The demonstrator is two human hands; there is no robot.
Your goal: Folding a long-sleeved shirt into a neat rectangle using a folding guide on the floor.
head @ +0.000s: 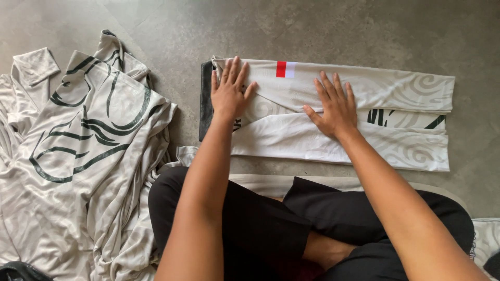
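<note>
A white shirt [406,93] with pale swirl patterns, dark curved lines and a small red patch lies folded into a long strip on the grey floor in front of me. Both side flaps are folded in over its middle. My left hand [229,91] lies flat, fingers spread, on the collar end at the strip's left. My right hand [333,106] presses flat on the middle of the strip, fingers apart. Neither hand grips the cloth. A dark collar edge [206,99] shows at the left end.
A loose pile of similar white shirts [78,156] with dark curved lines lies crumpled on the floor at my left. My crossed legs in black shorts [260,224] fill the bottom of the view. Grey concrete floor [312,26] stretches beyond the shirt.
</note>
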